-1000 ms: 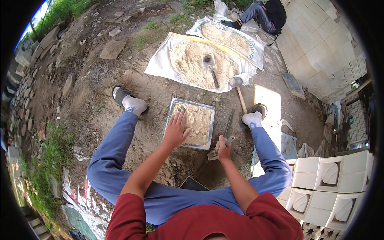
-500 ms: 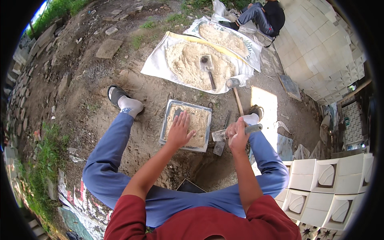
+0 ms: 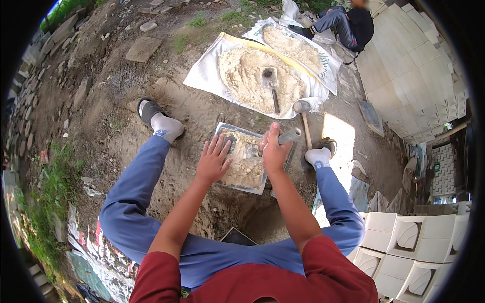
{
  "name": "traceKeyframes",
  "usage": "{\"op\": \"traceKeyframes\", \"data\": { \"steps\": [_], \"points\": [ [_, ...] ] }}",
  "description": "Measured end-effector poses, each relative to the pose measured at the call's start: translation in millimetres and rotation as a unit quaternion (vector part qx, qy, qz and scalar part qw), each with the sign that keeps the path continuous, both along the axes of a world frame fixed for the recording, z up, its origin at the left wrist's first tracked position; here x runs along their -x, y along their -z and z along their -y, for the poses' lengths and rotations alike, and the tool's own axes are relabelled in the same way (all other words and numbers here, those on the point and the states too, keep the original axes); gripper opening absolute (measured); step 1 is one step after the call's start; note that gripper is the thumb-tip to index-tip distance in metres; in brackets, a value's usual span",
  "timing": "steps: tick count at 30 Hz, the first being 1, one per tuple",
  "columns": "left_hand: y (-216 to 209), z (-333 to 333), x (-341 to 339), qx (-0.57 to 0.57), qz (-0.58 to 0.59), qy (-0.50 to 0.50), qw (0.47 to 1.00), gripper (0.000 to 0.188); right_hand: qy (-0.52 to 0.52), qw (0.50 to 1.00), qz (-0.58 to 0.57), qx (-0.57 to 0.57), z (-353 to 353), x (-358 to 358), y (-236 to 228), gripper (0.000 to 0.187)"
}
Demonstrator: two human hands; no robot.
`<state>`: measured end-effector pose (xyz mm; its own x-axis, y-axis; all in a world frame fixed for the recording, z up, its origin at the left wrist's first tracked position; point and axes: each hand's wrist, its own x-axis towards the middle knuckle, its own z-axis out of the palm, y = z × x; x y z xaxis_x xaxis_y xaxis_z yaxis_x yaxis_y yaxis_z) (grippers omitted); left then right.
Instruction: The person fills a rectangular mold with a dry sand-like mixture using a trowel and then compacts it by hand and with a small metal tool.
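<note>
Between my feet lies a square metal mould [image 3: 261, 185] filled with pale, sandy mix [image 3: 245, 172]. My left hand [image 3: 211, 160] rests at the mould's left edge with its fingers spread, holding nothing. A dark patch shows in the mix beside its fingertips. My right hand [image 3: 276, 151] is wrapped round a metal tool with a thick grey pipe-like handle [image 3: 290, 136]. This tool's small flat plate [image 3: 252, 151] is over the right part of the mix; whether it presses on it I cannot tell.
Beyond the mould, white sacks [image 3: 202, 76] bear heaps of pale mix [image 3: 237, 65], with a small scoop [image 3: 270, 77] on the nearer one. A wood-handled mallet [image 3: 301, 106] lies by my right foot. Patterned blocks [image 3: 399, 232] are stacked at right. Another person [image 3: 353, 25] sits at the back.
My right hand has moved left with the pipe-handled tool, from beside the mould to over it. My left hand has shifted left off the middle of the mix, its fingers spreading wider.
</note>
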<state>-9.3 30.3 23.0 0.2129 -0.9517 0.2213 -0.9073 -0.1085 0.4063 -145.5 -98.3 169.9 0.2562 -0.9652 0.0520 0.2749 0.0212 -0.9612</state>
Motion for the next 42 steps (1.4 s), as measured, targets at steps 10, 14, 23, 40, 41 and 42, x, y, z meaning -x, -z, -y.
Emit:
{"op": "traceKeyframes", "data": {
  "steps": [10, 14, 23, 40, 41, 42],
  "points": [
    [1, 4, -5, 0.006, -0.036, -0.021, 0.999, 0.060, 0.069, 0.997, -0.008, -0.017, 7, -37, -5, 0.049],
    [-2, 4, -4, -0.001, -0.042, -0.018, 0.999, 0.059, 0.067, 0.997, -0.027, -0.002, 9, -41, 11, 0.049],
    [-5, 6, -5, 0.009, -0.060, -0.017, 0.998, 0.061, 0.068, 0.990, -0.120, 0.015, 16, -50, 44, 0.049],
    [4, 7, -8, 0.018, -0.077, -0.019, 0.997, 0.063, -0.177, 0.978, -0.104, 0.027, 28, -30, 82, 0.046],
    [4, 6, -9, 0.020, -0.079, -0.017, 0.997, 0.063, -0.160, 0.981, -0.105, 0.039, 26, -31, 79, 0.047],
    [5, 5, -9, 0.018, -0.081, -0.018, 0.996, 0.063, -0.142, 0.983, -0.107, 0.051, 23, -31, 76, 0.047]
  ]
}}
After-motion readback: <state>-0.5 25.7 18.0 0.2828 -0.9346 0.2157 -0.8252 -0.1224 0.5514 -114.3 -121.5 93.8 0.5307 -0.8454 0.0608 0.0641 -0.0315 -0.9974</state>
